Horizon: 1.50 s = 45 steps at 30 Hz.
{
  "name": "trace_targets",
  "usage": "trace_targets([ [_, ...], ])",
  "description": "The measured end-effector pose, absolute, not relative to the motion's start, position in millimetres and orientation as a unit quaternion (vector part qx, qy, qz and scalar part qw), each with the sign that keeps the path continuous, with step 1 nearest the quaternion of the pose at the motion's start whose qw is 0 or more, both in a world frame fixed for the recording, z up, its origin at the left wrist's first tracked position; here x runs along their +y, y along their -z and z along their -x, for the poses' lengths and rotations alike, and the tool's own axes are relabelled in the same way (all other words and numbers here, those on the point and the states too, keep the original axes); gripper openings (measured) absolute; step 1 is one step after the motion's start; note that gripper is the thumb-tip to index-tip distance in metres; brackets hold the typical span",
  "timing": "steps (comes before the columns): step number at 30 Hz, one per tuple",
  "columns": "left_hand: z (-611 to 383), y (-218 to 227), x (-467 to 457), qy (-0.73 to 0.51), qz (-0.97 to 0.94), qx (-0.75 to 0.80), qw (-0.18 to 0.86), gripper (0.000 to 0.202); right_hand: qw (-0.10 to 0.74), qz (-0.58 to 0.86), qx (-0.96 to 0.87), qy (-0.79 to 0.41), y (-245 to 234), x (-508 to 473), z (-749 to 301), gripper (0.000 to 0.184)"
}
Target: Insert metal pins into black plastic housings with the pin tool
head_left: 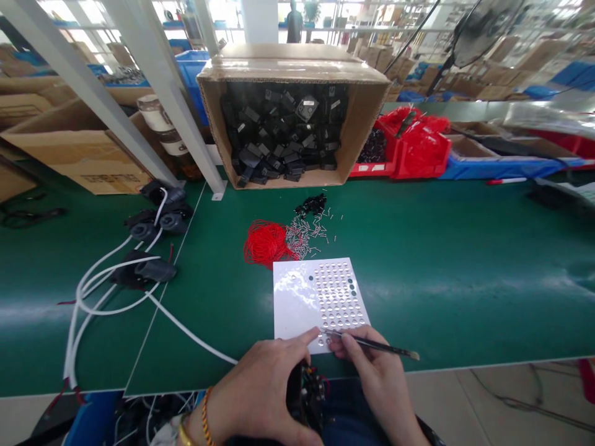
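My left hand is closed around a black device housing with coloured wires showing inside. Its index finger reaches out onto the white sheet. Pinched in my right hand is a pair of dark tweezers, its tip at the lower part of the sheet. Rows of small round clear stickers cover the sheet's right half, with a few holes where green shows through. Whether the tweezer tip grips a sticker is too small to tell.
A carton of black housings stands at the back. Red wires, loose screws and small black parts lie before it. Left are dark units with white cables. Red bins and blue bins line the right rear.
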<state>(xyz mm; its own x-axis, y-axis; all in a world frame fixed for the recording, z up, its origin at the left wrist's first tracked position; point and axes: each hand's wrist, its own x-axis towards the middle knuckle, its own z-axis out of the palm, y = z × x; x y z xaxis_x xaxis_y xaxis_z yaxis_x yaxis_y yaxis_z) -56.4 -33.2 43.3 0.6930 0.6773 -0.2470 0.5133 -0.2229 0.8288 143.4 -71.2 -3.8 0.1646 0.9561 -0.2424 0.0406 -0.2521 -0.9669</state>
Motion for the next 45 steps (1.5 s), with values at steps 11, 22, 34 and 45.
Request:
trace_targets([
  [11, 59, -41, -33, -0.074, -0.759, 0.388, 0.518, 0.101, 0.458, 0.609, -0.391, -0.517, 5, -70, -144, 0.033],
  [22, 81, -38, -27, -0.283, -0.508, 0.343, 0.738, 0.069, 0.469, 0.581, -0.311, -0.587, 4, -70, -153, 0.032],
  [34, 37, -19, -7, -0.463, -0.545, 0.509, 0.479, 0.070, 0.545, 0.409, -0.213, -0.700, -40, -13, -145, 0.019],
  [45, 31, -15, -8, -0.442, -0.550, 0.541, 0.458, 0.076, 0.543, 0.444, -0.223, -0.677, -34, -10, -127, 0.023],
])
